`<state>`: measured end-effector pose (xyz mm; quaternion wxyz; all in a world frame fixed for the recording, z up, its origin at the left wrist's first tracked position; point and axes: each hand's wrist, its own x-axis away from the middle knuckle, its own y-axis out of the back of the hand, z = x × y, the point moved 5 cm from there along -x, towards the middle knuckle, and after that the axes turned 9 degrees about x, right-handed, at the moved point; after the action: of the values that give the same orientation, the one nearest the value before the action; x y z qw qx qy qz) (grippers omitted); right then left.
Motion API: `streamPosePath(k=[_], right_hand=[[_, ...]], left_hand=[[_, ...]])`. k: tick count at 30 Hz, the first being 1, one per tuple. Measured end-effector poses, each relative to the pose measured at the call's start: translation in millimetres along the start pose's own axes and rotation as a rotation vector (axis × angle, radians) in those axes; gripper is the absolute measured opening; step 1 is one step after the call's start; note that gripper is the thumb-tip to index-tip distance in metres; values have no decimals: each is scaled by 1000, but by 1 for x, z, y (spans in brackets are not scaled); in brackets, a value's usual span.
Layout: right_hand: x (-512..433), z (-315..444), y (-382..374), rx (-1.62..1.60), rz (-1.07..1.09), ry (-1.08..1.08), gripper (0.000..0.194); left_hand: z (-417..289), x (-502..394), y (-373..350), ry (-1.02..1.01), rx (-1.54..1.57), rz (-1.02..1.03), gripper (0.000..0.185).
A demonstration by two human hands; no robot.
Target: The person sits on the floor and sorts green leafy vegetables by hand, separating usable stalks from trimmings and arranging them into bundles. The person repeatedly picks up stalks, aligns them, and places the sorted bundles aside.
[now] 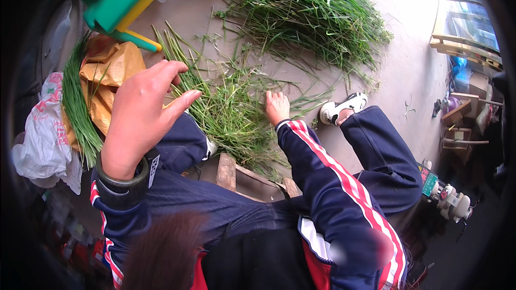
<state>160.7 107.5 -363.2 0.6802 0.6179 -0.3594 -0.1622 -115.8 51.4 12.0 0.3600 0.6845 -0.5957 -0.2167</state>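
Note:
My left hand (145, 108) is raised at the left, its thumb and fingers apart with nothing between them. Lower down, my right hand (277, 106) reaches to the right edge of a loose heap of green and yellowish stalks (238, 117) on the floor; its fingertips are bent, and whether they hold a stalk is unclear. A bundle of long green stalks (76, 100) lies on an orange woven sack (117, 62) beyond my left wrist. Farther off on the floor is a large pile of green grass-like plants (310, 12).
A green and yellow plastic stool or small table (125, 0) stands at the upper left. A white plastic bag (46, 137) lies at the left edge. Part of a wooden stool (226, 173) shows between my legs. Boxes and wooden items (459, 112) line the right side.

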Motion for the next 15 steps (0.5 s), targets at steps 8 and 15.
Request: streamPosePath(k=[8,15], right_hand=[[20,-27,29,-145,378,137,20],[26,-47,182,-592,622,424,26]], left_hand=[[4,9,-3,-11,-43,46,34],[-8,20,-14,-162,40,87,34]])
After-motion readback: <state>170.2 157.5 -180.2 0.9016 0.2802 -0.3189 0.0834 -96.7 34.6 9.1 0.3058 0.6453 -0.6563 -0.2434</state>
